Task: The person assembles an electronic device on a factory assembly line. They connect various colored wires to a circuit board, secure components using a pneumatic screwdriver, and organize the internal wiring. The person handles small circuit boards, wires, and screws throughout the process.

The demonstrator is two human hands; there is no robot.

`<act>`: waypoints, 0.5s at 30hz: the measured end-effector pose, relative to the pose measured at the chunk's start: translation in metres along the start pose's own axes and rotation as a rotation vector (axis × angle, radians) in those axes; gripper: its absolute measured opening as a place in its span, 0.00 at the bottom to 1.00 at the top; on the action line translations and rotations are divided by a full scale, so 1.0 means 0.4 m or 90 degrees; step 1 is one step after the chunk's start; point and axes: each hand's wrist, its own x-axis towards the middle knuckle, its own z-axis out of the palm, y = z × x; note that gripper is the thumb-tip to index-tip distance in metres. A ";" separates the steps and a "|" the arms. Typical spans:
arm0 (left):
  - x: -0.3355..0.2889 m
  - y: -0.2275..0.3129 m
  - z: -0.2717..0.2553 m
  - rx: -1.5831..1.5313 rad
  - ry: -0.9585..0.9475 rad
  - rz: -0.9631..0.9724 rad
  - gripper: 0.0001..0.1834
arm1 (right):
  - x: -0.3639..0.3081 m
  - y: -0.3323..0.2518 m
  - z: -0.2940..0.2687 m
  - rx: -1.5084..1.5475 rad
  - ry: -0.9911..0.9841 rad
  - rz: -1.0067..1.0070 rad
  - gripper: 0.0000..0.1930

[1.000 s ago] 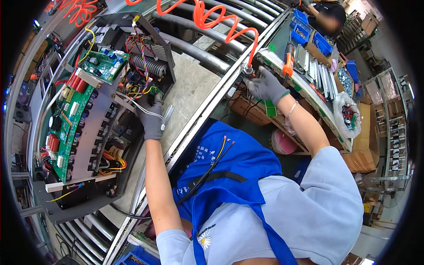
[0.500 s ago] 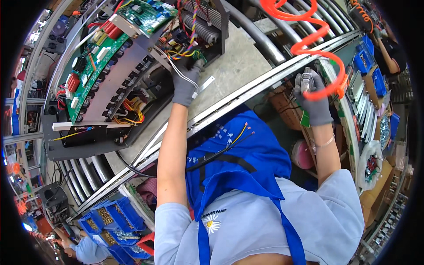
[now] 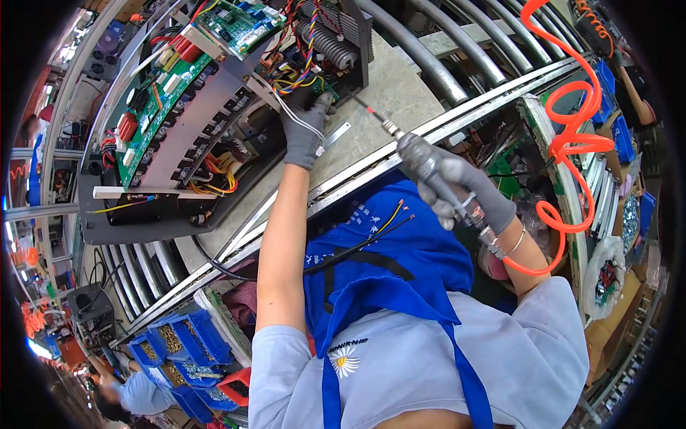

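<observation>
A grey-gloved hand, my left hand (image 3: pixel 306 132), is at the near right corner of an opened electronic unit (image 3: pixel 153 236). Its thumb and fingers close at the edge of a small green circuit board (image 3: pixel 330 89); part of the grip is hidden. White wires (image 3: pixel 304 123) run across the glove. Beside it on the bench lies a flat metal strip with holes (image 3: pixel 337 136). Also gloved, my right hand (image 3: pixel 468 187) grips an air screwdriver (image 3: pixel 426 163). The bit points up and left toward the unit, its tip apart from the board.
An orange coiled air hose (image 3: pixel 572 143) runs from the screwdriver up the right side. Metal rollers (image 3: pixel 457 50) lie beyond the bench (image 3: pixel 400 93). Blue bins (image 3: pixel 175 343) of screws stand at lower left. A co-worker (image 3: pixel 136 393) is at far lower left, another person's arm (image 3: pixel 636 93) at upper right.
My right hand has brought the screwdriver from the right side leftward and down, turning its bit toward the unit. The hose has swung right. My left hand stays at the board.
</observation>
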 end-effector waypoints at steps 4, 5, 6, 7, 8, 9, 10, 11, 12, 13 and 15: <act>-0.007 -0.004 -0.008 -0.019 0.009 0.000 0.08 | 0.034 -0.005 0.028 -0.111 0.000 0.077 0.39; -0.009 0.003 -0.005 -0.021 0.012 -0.009 0.09 | 0.031 -0.004 0.034 -0.103 0.024 0.065 0.41; -0.010 0.005 -0.002 -0.024 0.014 -0.017 0.09 | 0.038 0.000 0.027 -0.067 0.033 0.097 0.41; -0.011 0.005 -0.002 -0.026 0.011 -0.015 0.09 | 0.052 0.005 0.017 -0.031 0.040 0.129 0.41; -0.010 0.004 -0.003 -0.028 0.008 -0.014 0.09 | 0.051 0.008 0.021 -0.041 0.031 0.097 0.40; -0.009 0.004 -0.003 -0.030 0.004 -0.012 0.09 | 0.049 0.010 0.025 -0.050 0.024 0.065 0.39; -0.009 0.000 -0.007 -0.022 0.003 -0.009 0.09 | 0.051 0.006 0.031 -0.066 0.025 0.072 0.38; -0.007 -0.004 -0.010 -0.013 0.001 -0.006 0.09 | 0.054 0.000 0.036 -0.082 0.025 0.079 0.37; -0.007 -0.008 -0.014 -0.005 0.000 -0.004 0.09 | 0.058 -0.002 0.037 -0.097 0.026 0.085 0.37; -0.007 -0.007 -0.011 -0.007 0.001 -0.005 0.09 | 0.059 -0.001 0.029 -0.070 0.012 0.089 0.32; -0.006 -0.005 -0.007 -0.010 0.004 -0.007 0.09 | 0.064 0.003 0.017 -0.054 0.010 0.092 0.33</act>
